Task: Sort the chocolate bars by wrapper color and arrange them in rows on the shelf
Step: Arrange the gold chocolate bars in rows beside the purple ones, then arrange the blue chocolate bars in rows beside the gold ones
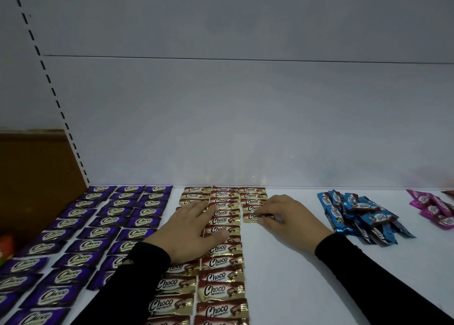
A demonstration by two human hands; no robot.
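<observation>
Pinching a gold bar (254, 218) at its near end, right hand (286, 218) fingertips curled; left hand (194, 229) flat, open across gold rows (221, 263).

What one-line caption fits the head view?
Right hand places a gold bar in the third gold column; purple rows done, blue pile waiting.

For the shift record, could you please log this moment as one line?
stage: gold bars in rows | left hand: flat on gold rows | right hand: pinching gold bar | unsorted: blue pile, pink pile
</observation>
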